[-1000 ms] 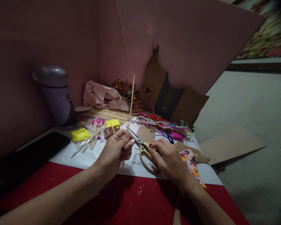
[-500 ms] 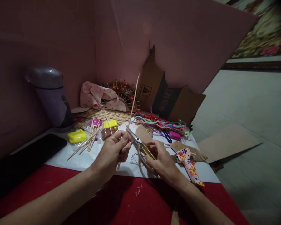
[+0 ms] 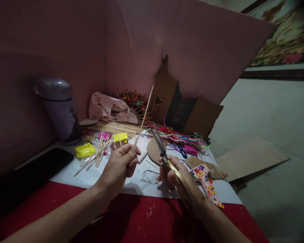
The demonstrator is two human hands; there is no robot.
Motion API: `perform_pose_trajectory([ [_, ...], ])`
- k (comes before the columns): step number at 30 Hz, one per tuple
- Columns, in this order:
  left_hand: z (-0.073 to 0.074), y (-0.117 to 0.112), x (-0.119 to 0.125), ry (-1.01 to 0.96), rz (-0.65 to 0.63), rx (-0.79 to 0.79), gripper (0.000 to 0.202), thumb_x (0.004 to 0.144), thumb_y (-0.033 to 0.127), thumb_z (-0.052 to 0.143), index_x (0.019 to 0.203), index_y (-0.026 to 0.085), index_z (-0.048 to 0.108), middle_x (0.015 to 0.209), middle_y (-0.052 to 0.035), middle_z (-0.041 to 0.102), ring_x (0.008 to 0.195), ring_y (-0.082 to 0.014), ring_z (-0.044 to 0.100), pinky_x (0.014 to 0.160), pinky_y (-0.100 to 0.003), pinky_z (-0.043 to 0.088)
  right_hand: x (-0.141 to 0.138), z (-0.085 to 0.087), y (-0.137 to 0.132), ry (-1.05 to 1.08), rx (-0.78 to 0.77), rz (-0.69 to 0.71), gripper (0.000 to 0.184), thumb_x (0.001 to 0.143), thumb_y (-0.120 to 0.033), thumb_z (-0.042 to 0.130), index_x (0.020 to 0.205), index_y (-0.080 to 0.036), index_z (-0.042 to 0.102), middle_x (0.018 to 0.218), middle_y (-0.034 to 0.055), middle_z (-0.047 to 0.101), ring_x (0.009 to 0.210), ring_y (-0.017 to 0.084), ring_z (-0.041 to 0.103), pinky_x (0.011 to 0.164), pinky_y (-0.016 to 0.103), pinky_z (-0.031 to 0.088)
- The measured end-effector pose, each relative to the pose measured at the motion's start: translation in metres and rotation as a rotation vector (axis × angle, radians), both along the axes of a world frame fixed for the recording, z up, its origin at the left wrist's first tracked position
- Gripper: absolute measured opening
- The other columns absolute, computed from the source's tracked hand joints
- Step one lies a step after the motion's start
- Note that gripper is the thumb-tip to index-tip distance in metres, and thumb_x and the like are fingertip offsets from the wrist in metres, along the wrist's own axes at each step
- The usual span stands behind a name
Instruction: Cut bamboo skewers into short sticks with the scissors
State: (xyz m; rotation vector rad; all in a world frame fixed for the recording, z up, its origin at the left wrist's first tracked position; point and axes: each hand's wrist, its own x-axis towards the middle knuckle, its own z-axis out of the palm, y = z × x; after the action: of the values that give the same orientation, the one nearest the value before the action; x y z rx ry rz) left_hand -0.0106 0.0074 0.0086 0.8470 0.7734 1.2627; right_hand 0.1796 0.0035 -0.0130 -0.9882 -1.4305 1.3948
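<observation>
A long thin wooden stick (image 3: 145,116) rises from my left hand (image 3: 123,162), pinched between thumb and fingers and tilted slightly right. A second, shorter stick (image 3: 118,133) shows just above the same hand; whether it is also held I cannot tell. My right hand (image 3: 176,175) is closed around the gold handles of a pair of scissors (image 3: 159,143). Their blades point up and left, slightly parted, apart from the stick. Behind the blades lies a rounded cardboard piece (image 3: 154,152). Thin scraps (image 3: 149,176) lie on the white sheet between my hands.
Cut sticks (image 3: 98,153) and yellow clay packets (image 3: 84,150) lie left, near a black phone (image 3: 52,160) and a purple bottle (image 3: 59,114). Coloured pipe cleaners (image 3: 177,133) and torn cardboard (image 3: 184,108) are behind. A flowered cloth piece (image 3: 207,185) lies right.
The scissors have moved right, away from the stick, and turned to point more upward. My left hand stays nearly in place with the stick.
</observation>
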Motion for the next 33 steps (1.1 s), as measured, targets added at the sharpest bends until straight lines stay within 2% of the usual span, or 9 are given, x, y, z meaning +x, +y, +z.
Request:
perform_pose_trajectory([
  [3,0.002,0.0,-0.003,-0.023,0.034,0.002,0.019,0.078,0.029,0.059,0.068,0.016,0.05,0.043,0.0103,0.027,0.037,-0.0019,0.012,0.036,-0.014,0.009,0.001,0.008,-0.008,-0.057,0.053,0.066,0.077,0.052,-0.077,0.062,0.102,-0.02,0.045,0.078,-0.0001,0.052,0.061,0.01,0.046,0.056,0.022,0.042],
  [5,0.003,0.0,-0.004,-0.024,0.045,0.005,0.019,0.078,0.029,0.059,0.068,0.015,0.05,0.043,0.0103,0.027,0.037,-0.0017,0.012,0.036,-0.014,0.009,0.001,0.011,-0.012,-0.119,0.088,0.114,0.072,0.057,-0.073,0.062,0.105,-0.022,0.044,0.087,0.0018,0.052,0.066,0.011,0.048,0.056,0.021,0.039],
  [8,0.006,-0.002,-0.005,-0.007,0.041,-0.004,0.019,0.077,0.028,0.059,0.067,0.015,0.05,0.044,0.0104,0.025,0.037,-0.002,0.013,0.036,-0.014,0.01,0.001,0.013,-0.016,-0.25,0.115,0.113,0.059,0.06,-0.054,0.073,0.102,-0.022,0.045,0.089,0.0014,0.053,0.072,0.013,0.05,0.058,0.022,0.039],
  [11,0.007,-0.001,-0.006,0.019,0.029,-0.019,0.019,0.078,0.027,0.058,0.065,0.015,0.05,0.045,0.0101,0.023,0.038,-0.0026,0.012,0.036,-0.015,0.009,-0.001,0.012,-0.018,-0.315,0.043,0.119,0.049,0.062,-0.031,0.075,0.101,-0.023,0.046,0.086,-0.0015,0.053,0.063,0.01,0.052,0.055,0.021,0.037],
  [13,0.007,0.001,-0.009,0.039,0.026,-0.023,0.019,0.078,0.027,0.057,0.065,0.015,0.05,0.045,0.0101,0.022,0.039,-0.0029,0.011,0.036,-0.015,0.008,-0.001,0.011,-0.018,-0.318,0.023,0.122,0.047,0.062,-0.023,0.073,0.102,-0.024,0.047,0.084,-0.0031,0.053,0.058,0.008,0.051,0.053,0.02,0.036],
  [18,0.008,0.004,-0.019,0.046,0.066,0.056,0.018,0.081,0.027,0.055,0.068,0.014,0.053,0.048,0.0093,0.023,0.041,-0.0037,0.011,0.038,-0.017,0.008,0.005,0.006,-0.014,-0.299,0.106,0.074,0.043,0.065,-0.03,0.07,0.101,-0.022,0.048,0.081,-0.0033,0.054,0.055,0.007,0.048,0.05,0.019,0.035],
  [21,0.009,0.003,-0.019,0.123,0.068,0.083,0.02,0.081,0.028,0.055,0.067,0.014,0.053,0.046,0.0089,0.024,0.041,-0.0038,0.013,0.038,-0.017,0.009,0.007,0.004,-0.013,-0.334,0.124,0.07,0.041,0.064,-0.03,0.071,0.098,-0.022,0.049,0.081,-0.0031,0.055,0.056,0.007,0.048,0.051,0.019,0.036],
  [27,0.01,0.0,-0.012,0.282,-0.11,0.039,0.027,0.079,0.037,0.057,0.064,0.015,0.053,0.043,0.0093,0.024,0.039,-0.0037,0.013,0.037,-0.018,0.009,0.008,0.003,-0.011,-0.371,0.144,0.07,0.049,0.064,-0.033,0.075,0.104,-0.022,0.05,0.082,-0.0019,0.058,0.061,0.01,0.05,0.054,0.02,0.039],
  [33,0.007,0.0,-0.012,0.335,-0.188,0.023,0.029,0.078,0.04,0.057,0.063,0.016,0.054,0.042,0.0101,0.023,0.037,-0.0039,0.013,0.037,-0.018,0.008,0.009,0.003,-0.01,-0.381,0.165,0.07,0.046,0.064,-0.03,0.075,0.101,-0.021,0.049,0.082,-0.0018,0.057,0.066,0.011,0.051,0.056,0.02,0.039],
])
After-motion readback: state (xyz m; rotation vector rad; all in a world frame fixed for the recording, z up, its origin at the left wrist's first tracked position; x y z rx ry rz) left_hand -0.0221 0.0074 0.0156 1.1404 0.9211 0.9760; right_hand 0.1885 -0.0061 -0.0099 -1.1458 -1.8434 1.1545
